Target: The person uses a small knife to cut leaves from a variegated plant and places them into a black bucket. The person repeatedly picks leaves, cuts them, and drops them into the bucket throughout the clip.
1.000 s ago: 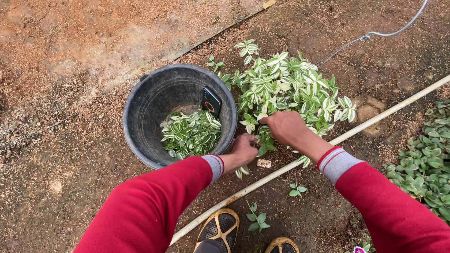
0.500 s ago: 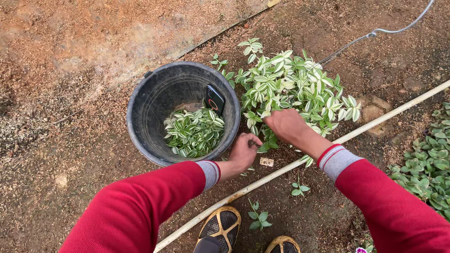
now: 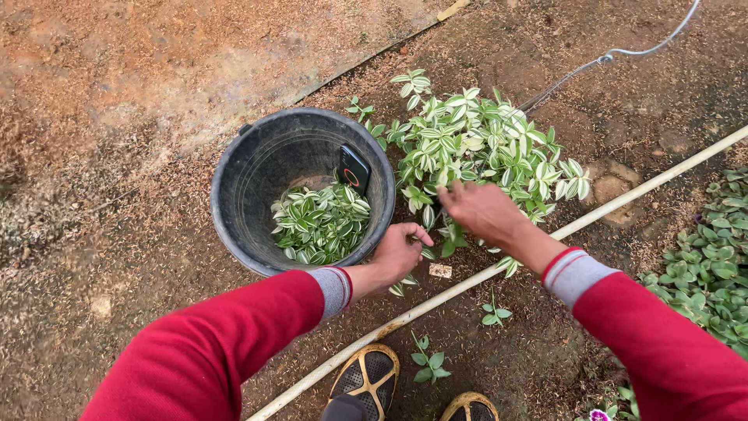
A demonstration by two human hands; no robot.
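A clump of green-and-white striped plant (image 3: 483, 156) grows in the soil just right of a black bucket (image 3: 234, 195). Cut leafy stems (image 3: 321, 222) lie in the bucket's bottom, and a small dark phone-like object (image 3: 353, 168) leans on its inner wall. My left hand (image 3: 399, 251) is curled beside the bucket's near right rim, with a few leaves at its fingertips. My right hand (image 3: 483, 212) reaches palm down into the lower edge of the clump, its fingers among the stems. Both arms wear red sleeves with grey cuffs.
A long pale pipe (image 3: 623, 199) runs diagonally over the ground just behind my hands. More green plants (image 3: 709, 265) grow at the right edge. A thin hose (image 3: 615, 56) lies at the top right. My sandalled feet (image 3: 370, 378) show at the bottom. Sawdust covers the ground on the left.
My left hand has drawn back slightly from the plant toward the bucket's rim. My right hand has stayed in the clump.
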